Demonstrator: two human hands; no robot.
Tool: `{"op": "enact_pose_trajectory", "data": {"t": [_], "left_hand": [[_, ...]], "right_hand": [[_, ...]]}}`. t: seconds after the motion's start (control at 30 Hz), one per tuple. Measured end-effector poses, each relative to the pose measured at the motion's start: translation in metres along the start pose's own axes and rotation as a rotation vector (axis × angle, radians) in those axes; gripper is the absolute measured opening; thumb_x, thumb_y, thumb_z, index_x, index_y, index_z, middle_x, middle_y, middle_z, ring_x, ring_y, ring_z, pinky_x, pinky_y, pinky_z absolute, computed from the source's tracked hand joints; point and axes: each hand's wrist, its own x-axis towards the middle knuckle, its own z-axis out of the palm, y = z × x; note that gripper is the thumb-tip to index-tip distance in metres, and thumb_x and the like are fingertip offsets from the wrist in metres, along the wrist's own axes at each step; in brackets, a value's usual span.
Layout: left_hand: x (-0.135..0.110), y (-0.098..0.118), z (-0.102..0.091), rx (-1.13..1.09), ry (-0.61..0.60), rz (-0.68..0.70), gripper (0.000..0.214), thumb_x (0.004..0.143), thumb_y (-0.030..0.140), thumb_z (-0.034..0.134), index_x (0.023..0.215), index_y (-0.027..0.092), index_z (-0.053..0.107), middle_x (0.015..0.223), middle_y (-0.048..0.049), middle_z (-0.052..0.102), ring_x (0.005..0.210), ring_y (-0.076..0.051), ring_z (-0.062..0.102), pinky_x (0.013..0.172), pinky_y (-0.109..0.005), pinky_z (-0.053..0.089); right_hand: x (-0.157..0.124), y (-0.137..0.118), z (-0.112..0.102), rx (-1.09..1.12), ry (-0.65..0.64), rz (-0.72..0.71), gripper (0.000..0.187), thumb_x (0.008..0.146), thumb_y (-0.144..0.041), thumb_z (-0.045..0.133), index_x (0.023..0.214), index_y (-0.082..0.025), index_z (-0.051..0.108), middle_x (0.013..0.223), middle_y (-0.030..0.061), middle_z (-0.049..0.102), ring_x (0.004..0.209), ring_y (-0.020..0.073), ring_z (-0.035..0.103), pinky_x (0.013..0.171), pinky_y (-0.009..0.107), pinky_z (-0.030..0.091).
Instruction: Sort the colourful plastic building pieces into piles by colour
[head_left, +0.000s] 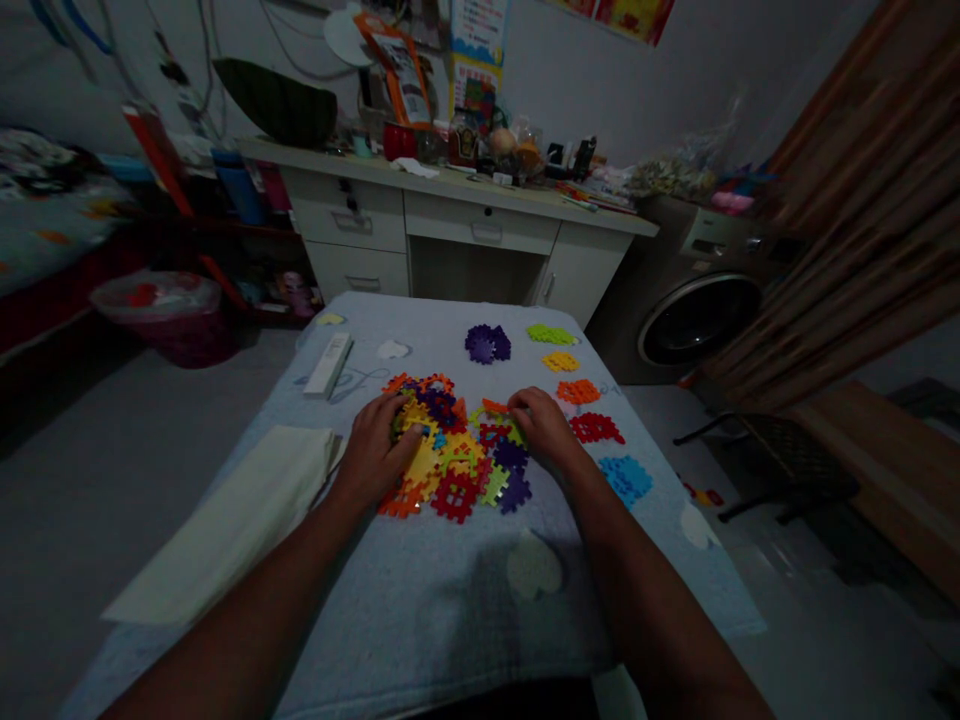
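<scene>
A mixed pile of notched plastic building pieces in yellow, red, orange, purple and green lies mid-table. My left hand rests on the pile's left side, thumb and fingers apart over yellow pieces. At the pile's right edge, my right hand pinches an orange building piece; its fingertips are partly hidden. Single-colour groups lie beyond and to the right: purple pieces, green pieces, yellow pieces, orange pieces, red pieces and blue pieces.
A light blue cloth covers the table. On its left lie a white narrow box and a folded pale cloth or bag. Behind stand a cluttered white desk and a washing machine. A stool is at right.
</scene>
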Motion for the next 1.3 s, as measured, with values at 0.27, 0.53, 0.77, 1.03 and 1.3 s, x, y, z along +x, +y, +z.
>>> {"op": "enact_pose_trajectory", "data": {"t": [0.27, 0.53, 0.77, 1.03, 1.3], "left_hand": [[0.001, 0.003, -0.001, -0.003, -0.008, -0.022, 0.05, 0.089, 0.047, 0.049, 0.13, 0.019, 0.054, 0.133, -0.014, 0.054, 0.127, -0.032, 0.048, 0.109, -0.055, 0.038], [-0.001, 0.002, -0.001, 0.001, -0.004, -0.013, 0.048, 0.089, 0.045, 0.049, 0.13, 0.02, 0.054, 0.132, -0.0137, 0.053, 0.127, -0.032, 0.048, 0.11, -0.053, 0.038], [-0.001, 0.002, -0.001, 0.016, -0.014, -0.016, 0.049, 0.09, 0.046, 0.048, 0.131, 0.02, 0.052, 0.133, -0.0136, 0.053, 0.126, -0.032, 0.048, 0.109, -0.054, 0.037], [-0.001, 0.002, -0.001, 0.01, -0.022, -0.014, 0.05, 0.09, 0.047, 0.048, 0.13, 0.018, 0.052, 0.133, -0.0154, 0.053, 0.127, -0.032, 0.048, 0.109, -0.054, 0.038], [-0.001, 0.002, -0.002, 0.007, -0.014, 0.0, 0.05, 0.09, 0.046, 0.049, 0.132, 0.019, 0.051, 0.134, -0.015, 0.053, 0.127, -0.032, 0.047, 0.109, -0.054, 0.038]], "right_hand": [[0.003, 0.034, -0.027, 0.055, 0.382, 0.225, 0.015, 0.085, -0.023, 0.049, 0.085, -0.019, 0.063, 0.088, 0.0063, 0.067, 0.084, 0.0203, 0.058, 0.081, 0.032, 0.043], [0.0, 0.062, -0.047, -0.029, 0.503, 0.517, 0.016, 0.078, -0.02, 0.049, 0.08, -0.017, 0.065, 0.079, 0.0063, 0.068, 0.075, 0.0201, 0.059, 0.073, 0.03, 0.042], [-0.003, 0.069, -0.046, -0.201, 0.503, 0.602, 0.018, 0.079, -0.018, 0.05, 0.082, -0.017, 0.069, 0.083, 0.0092, 0.07, 0.074, 0.0209, 0.057, 0.073, 0.031, 0.041], [-0.005, 0.071, -0.045, -0.221, 0.4, 0.472, 0.03, 0.079, -0.012, 0.044, 0.095, -0.012, 0.07, 0.101, 0.0146, 0.067, 0.095, 0.0243, 0.057, 0.092, 0.038, 0.041], [-0.005, 0.023, -0.019, -0.053, 0.015, 0.086, 0.02, 0.082, -0.016, 0.056, 0.098, -0.015, 0.069, 0.101, 0.0094, 0.067, 0.099, 0.0208, 0.058, 0.093, 0.035, 0.042]]}}
